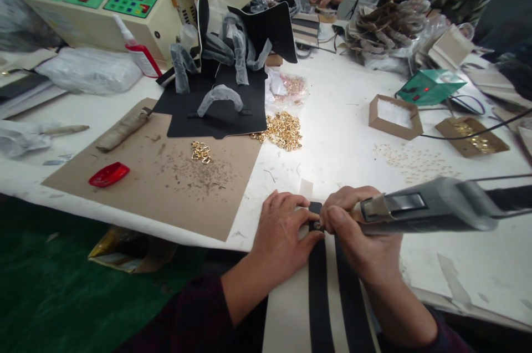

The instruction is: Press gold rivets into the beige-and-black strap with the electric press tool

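While right hand (368,239) clamps grey tool (432,206), left hand (280,231) steadies black strap (318,281), fingers apart; metal fitting (318,225) on, fixing unclear, loose gold rings (285,131) beyond grip.

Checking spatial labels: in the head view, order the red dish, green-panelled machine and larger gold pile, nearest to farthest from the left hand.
1. Larger gold pile, ahead of the left hand
2. Red dish, left, on the brown sheet
3. Green-panelled machine, back left
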The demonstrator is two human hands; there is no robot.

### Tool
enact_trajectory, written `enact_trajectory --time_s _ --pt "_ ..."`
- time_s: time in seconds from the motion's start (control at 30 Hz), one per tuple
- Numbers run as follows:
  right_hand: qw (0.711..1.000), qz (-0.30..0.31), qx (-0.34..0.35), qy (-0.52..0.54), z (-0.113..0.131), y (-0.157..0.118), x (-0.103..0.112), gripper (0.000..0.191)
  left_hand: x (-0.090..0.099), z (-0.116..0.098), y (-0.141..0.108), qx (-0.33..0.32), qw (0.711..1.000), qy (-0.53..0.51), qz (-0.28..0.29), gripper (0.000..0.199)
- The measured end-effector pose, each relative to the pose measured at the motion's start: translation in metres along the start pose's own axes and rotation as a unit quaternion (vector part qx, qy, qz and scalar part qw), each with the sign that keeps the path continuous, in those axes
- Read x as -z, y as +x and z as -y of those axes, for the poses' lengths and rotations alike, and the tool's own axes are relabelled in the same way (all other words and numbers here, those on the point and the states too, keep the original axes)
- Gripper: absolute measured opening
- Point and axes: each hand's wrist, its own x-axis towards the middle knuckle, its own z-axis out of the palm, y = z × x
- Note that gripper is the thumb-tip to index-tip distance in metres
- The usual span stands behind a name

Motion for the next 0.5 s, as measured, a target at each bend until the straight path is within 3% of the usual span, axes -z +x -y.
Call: enact_trajectory --time_s 0.33,0.5 --pt "0.996 0.090 0.011 0.020 -0.011 0.007 0.000 0.011 -0.001 0.001 0.000 0.004 1.000 -0.012 0.003 0.019" --pt "0.996 0.090 -0.023 0.014 -0.019 0.006 0.002 0.018 -0.002 0.002 0.000 0.003 1.000 -0.018 0.012 0.018"
